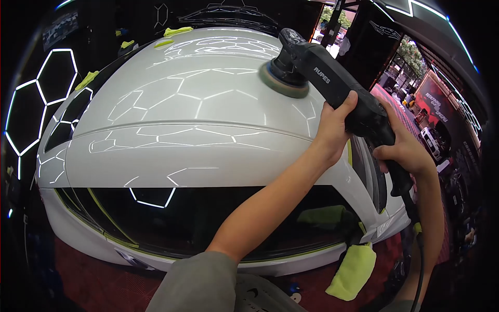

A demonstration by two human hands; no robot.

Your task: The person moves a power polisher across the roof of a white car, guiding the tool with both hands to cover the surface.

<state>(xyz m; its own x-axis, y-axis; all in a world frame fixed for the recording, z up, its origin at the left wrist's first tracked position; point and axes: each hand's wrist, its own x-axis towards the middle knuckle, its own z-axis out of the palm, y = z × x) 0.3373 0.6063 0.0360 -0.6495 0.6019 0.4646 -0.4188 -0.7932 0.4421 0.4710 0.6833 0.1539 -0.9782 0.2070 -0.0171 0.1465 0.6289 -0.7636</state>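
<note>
A black car polisher (338, 78) marked RUPES lies across the right side of the white car roof (171, 104). Its round pad (283, 83), greenish with a blurred edge, rests on the roof or just over it. My left hand (335, 125) is closed around the middle of the polisher's body, thumb on top. Further back, my right hand (405, 140) wraps the rear handle, its fingers partly hidden behind the tool. From the handle a power cord (422, 260) runs down past my right forearm. Hexagon lights reflect in the glossy paint.
A yellow-green microfiber cloth (352, 271) hangs at the car's side, low on the right. More cloths (87, 79) lie along the far-left roof edge. Yellow-green masking tape (112, 221) lines the side window (218, 218). Red flooring (99, 278) shows below.
</note>
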